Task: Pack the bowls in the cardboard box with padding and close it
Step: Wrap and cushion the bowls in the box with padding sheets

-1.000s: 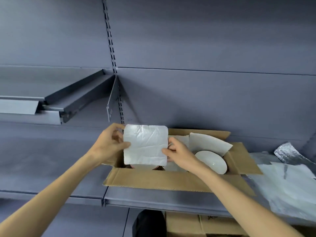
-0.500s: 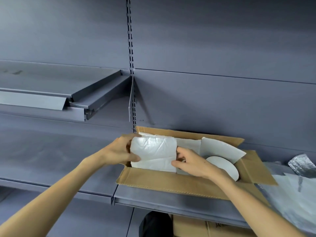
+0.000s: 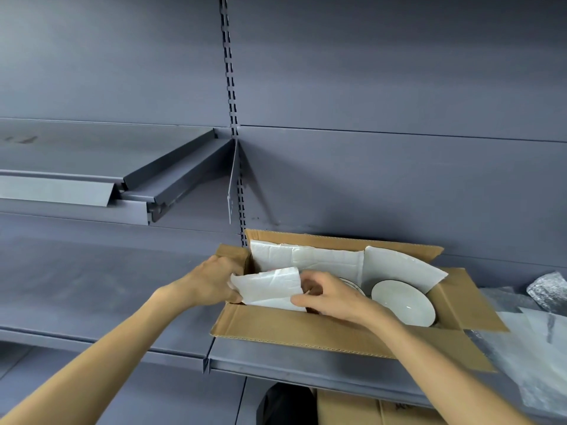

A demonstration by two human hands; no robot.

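An open cardboard box (image 3: 306, 331) sits on a grey shelf with its flaps spread out. White foam padding (image 3: 322, 259) lines its back wall. A white bowl (image 3: 402, 302) lies in the right half. A second bowl's rim (image 3: 352, 285) shows just behind my right hand. My left hand (image 3: 214, 279) and my right hand (image 3: 331, 297) both grip a white foam sheet (image 3: 270, 288), held tilted inside the left half of the box. What lies under the sheet is hidden.
More white foam sheets (image 3: 540, 342) and a crumpled silvery wrap (image 3: 549, 291) lie on the shelf to the right of the box. A higher grey shelf (image 3: 92, 185) juts out at the left. Another cardboard box (image 3: 377, 409) stands below.
Both hands have lowered the foam sheet from upright above the box down into its left half, and it now tilts flatter. The camera view has shifted left.
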